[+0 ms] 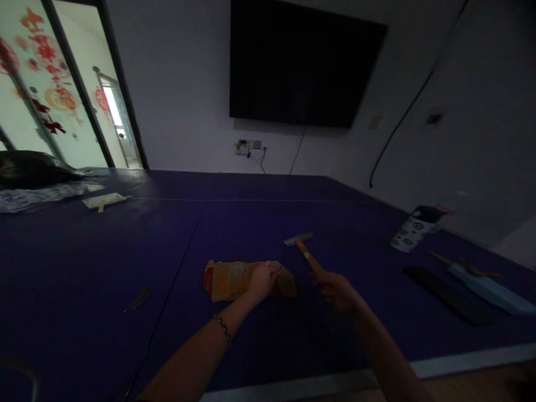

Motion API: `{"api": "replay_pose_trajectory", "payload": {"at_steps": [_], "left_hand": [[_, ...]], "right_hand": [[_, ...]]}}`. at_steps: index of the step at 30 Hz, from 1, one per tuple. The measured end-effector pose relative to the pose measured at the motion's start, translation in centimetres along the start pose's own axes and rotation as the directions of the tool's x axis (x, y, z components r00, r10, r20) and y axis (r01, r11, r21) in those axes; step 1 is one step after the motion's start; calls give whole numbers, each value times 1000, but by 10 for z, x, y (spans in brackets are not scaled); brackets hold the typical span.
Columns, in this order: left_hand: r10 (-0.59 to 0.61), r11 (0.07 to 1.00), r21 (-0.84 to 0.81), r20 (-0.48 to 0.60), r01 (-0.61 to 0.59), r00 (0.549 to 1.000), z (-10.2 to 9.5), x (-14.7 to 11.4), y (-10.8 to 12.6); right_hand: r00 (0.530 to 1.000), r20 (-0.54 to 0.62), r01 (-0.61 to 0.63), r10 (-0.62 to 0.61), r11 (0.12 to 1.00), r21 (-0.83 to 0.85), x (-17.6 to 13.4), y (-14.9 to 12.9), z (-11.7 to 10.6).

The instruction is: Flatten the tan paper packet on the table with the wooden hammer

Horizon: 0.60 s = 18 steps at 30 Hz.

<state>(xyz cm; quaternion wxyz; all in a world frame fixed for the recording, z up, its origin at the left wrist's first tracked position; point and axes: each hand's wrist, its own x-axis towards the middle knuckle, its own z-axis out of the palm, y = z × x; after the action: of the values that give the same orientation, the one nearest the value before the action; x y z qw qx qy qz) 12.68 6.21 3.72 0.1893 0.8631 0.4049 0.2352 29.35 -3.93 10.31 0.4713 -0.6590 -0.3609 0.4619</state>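
Head view, dim room light. 2 bare forearms enter from the lower edge; no sleeves reach into the frame on either arm. The left hand (263, 279) is bare, without glove or visible ring. A thin beaded bracelet (223, 327) of small, pale, metallic-looking links encircles the left wrist as 1 loose strand. The right hand (336, 289) is likewise bare, and its wrist carries no band or watch. Finer detail of the nails and fingers is lost in the low light.

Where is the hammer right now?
In the head view, right of centre: the right hand holds the hammer, head just beyond the orange bag.
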Motion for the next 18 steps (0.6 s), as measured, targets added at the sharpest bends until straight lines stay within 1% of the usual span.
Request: {"api": "replay_pose_trajectory", "payload": {"at_steps": [2, 3, 4, 5, 6, 7, 8, 9, 10, 11, 12, 13, 14, 15, 16, 18], "left_hand": [[0, 1000, 0, -1, 0, 1000, 0, 0, 0], [-2, 1000, -1, 0, 2, 1000, 1, -1, 0], [-3, 1000, -3, 0, 3, 1000, 1, -1, -1], [-2, 1000, -6, 1, 3, 1000, 1, -1, -1], [0, 1000, -10, 2, 0, 1000, 2, -1, -1], [4, 1000, -15, 4, -4, 1000, 2, -1, -1], [8, 1000, -19, 5, -8, 1000, 2, -1, -1], [11, 1000, -22, 5, -11, 1000, 2, -1, -1], [13, 1000, -25, 5, -13, 1000, 2, -1, -2], [14, 1000, -27, 4, -14, 1000, 2, -1, -2], [15, 999, -30, 4, -15, 1000, 1, -1, -2], [17, 999, -33, 4, -17, 1000, 1, -1, -2], [20, 999, -38, 3, -20, 1000, 2, -1, -2], [24, 999, -43, 1, -24, 1000, 2, -1, -2], [27, 998, -49, -1, -27, 1000, 3, -1, -3], [28, 998, -60, -8, -28, 1000, 5, 0, -3]], "right_hand": [[998, -21, 66, -65, 997, 31, -24, 10, 15], [992, -46, 122, -120, 991, 55, -37, 16, 22], [981, -76, 190, -180, 970, 149, -51, 21, 28], [976, -98, 216, -195, 934, 283, -64, 25, 33], [983, -36, 178, -180, 891, 416, -76, 29, 38], [981, 141, 46, -134, 865, 499, -86, 32, 42], [960, 266, -72, -88, 841, 537, -95, 35, 47], [924, 380, -183, -41, 825, 535, -102, 37, 51], [912, 411, -245, 6, 811, 532, -108, 38, 56], [942, 331, -240, 54, 798, 553, -113, 38, 60], [973, 209, -207, 103, 793, 574, -117, 37, 65], [987, 87, -162, 137, 789, 593, -121, 36, 69], [986, 0, -132, 164, 792, 596, -124, 34, 72], [982, -46, -121, 182, 800, 588, -126, 33, 73], [979, -68, -119, 192, 809, 576, -128, 31, 73], [974, -79, -135, 210, 829, 542, -129, 30, 68]]}}
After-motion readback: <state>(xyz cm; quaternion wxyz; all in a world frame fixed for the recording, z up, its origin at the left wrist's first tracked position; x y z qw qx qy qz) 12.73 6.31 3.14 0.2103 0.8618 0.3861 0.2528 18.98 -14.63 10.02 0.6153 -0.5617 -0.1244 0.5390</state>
